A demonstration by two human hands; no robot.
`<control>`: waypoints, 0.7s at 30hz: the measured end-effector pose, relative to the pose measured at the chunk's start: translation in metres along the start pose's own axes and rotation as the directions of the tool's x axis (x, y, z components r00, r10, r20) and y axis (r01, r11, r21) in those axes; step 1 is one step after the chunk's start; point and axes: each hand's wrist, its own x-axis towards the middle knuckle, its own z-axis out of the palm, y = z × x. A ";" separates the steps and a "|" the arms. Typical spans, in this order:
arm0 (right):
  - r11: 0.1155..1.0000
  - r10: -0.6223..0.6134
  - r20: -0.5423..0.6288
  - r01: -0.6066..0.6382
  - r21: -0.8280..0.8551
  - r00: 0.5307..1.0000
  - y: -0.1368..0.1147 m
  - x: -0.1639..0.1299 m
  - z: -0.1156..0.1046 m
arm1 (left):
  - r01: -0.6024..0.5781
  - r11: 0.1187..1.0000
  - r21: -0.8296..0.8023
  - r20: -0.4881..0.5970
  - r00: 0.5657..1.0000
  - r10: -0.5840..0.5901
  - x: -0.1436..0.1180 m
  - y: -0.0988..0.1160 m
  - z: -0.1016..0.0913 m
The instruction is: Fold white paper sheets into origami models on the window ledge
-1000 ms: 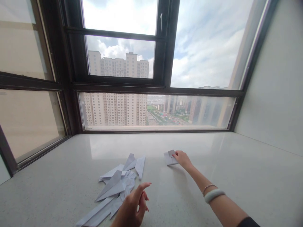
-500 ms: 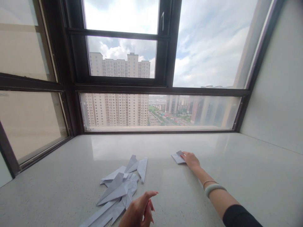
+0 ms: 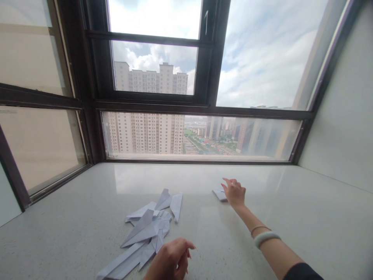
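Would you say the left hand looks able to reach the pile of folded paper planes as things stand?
Probably yes: the left hand hovers right beside the pile of paper planes on the sill, with nothing between them.

Right hand [image 3: 235, 193] on a bare forearm, thin beaded bracelet [image 3: 258, 228] beside a thick pale bangle [image 3: 265, 238] at the wrist, dark sleeve [image 3: 301, 271] above, left hand [image 3: 169, 261] with red-painted nails

White paper planes [image 3: 145, 235], speckled sill [image 3: 305, 217]
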 end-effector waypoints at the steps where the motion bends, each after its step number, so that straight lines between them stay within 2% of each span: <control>1: 1.000 -0.017 -0.008 0.017 0.016 1.000 -0.009 -0.004 -0.005 | 0.006 1.000 0.015 0.006 1.000 -0.006 0.001 0.003 -0.002; 3: 0.989 -0.103 -0.001 0.102 0.108 0.995 -0.030 -0.017 -0.017 | 0.018 0.999 0.043 0.024 1.000 -0.020 0.002 0.008 -0.005; 5: 0.940 -0.259 0.032 0.244 0.237 0.965 -0.054 -0.035 -0.029 | 0.010 0.998 0.070 0.052 0.999 -0.014 0.003 0.012 -0.007; 8: 0.841 -0.466 0.078 0.413 0.348 0.881 -0.090 -0.064 -0.044 | -0.018 0.995 0.099 0.078 0.997 0.010 0.004 0.013 -0.007; 10: 0.808 -0.539 0.148 0.460 0.367 0.829 -0.111 -0.080 -0.050 | -0.039 0.993 0.109 0.082 0.996 0.030 0.004 0.011 -0.006; 13: 0.795 -0.592 0.245 0.508 0.330 0.768 -0.134 -0.095 -0.052 | -0.071 0.991 0.115 0.076 0.995 0.062 0.003 0.008 -0.002; 15: 0.795 -0.605 0.280 0.543 0.271 0.745 -0.144 -0.101 -0.052 | -0.081 0.990 0.116 0.080 0.994 0.072 0.003 0.006 0.000; 18: 0.798 -0.603 0.300 0.570 0.198 0.739 -0.151 -0.105 -0.050 | -0.067 0.992 0.111 0.110 0.992 0.055 0.003 0.005 0.001; 21: 0.814 -0.580 0.297 0.555 0.171 0.759 -0.149 -0.104 -0.050 | -0.022 0.996 0.083 0.138 0.990 0.010 0.003 0.009 -0.001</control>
